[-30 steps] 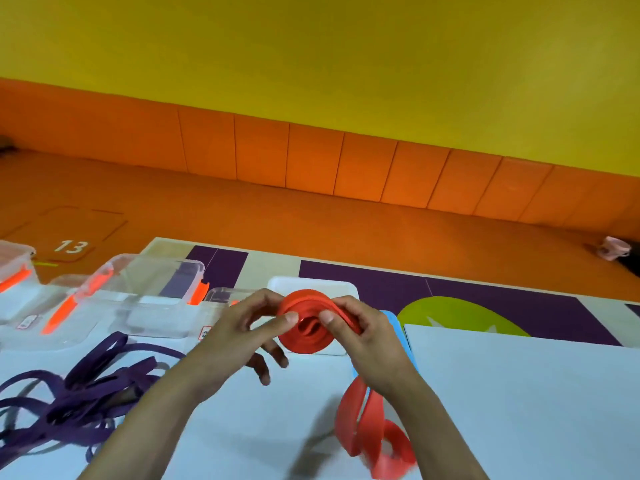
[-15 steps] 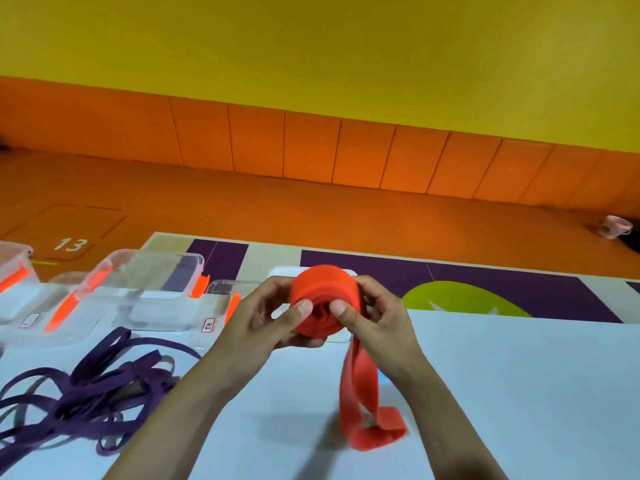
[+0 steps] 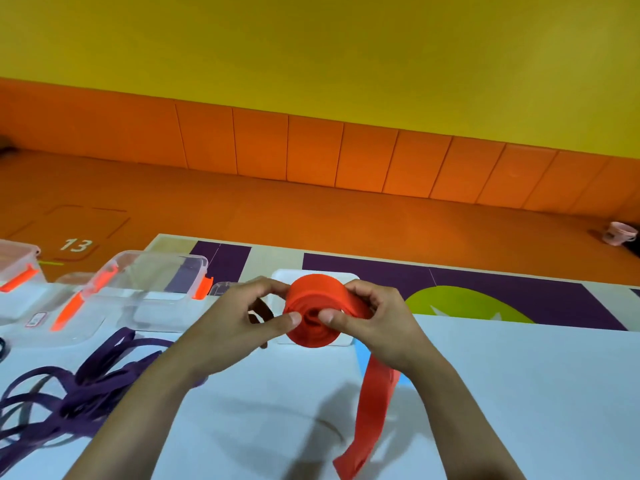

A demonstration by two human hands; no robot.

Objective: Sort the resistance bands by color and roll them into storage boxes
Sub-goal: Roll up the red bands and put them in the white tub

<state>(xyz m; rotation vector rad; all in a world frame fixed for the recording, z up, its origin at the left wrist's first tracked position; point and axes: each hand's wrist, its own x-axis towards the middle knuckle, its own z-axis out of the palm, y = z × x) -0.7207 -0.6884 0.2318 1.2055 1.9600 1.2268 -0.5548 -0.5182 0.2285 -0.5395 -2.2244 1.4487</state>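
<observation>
A wide red resistance band (image 3: 317, 299) is wound into a thick roll held above the table's middle. My left hand (image 3: 239, 320) pinches the roll's left side, thumb on its near face. My right hand (image 3: 377, 320) grips its right side, thumb pressed at the coil's centre. The band's loose tail (image 3: 372, 410) hangs down under my right wrist to the table. A tangle of purple bands (image 3: 72, 396) lies at the left. Clear storage boxes with orange latches (image 3: 152, 289) stand at the back left; one holds a purple band.
A white box lid (image 3: 346, 278) lies flat behind the roll, and a blue object (image 3: 362, 355) peeks out under my right hand. The table (image 3: 519, 393) is pale blue-white. A pink cup (image 3: 620, 233) stands on the orange floor far right.
The roll has grown thicker as more band was wound on. The hanging tail is shorter and has swung to the right. Both hands stayed on the roll.
</observation>
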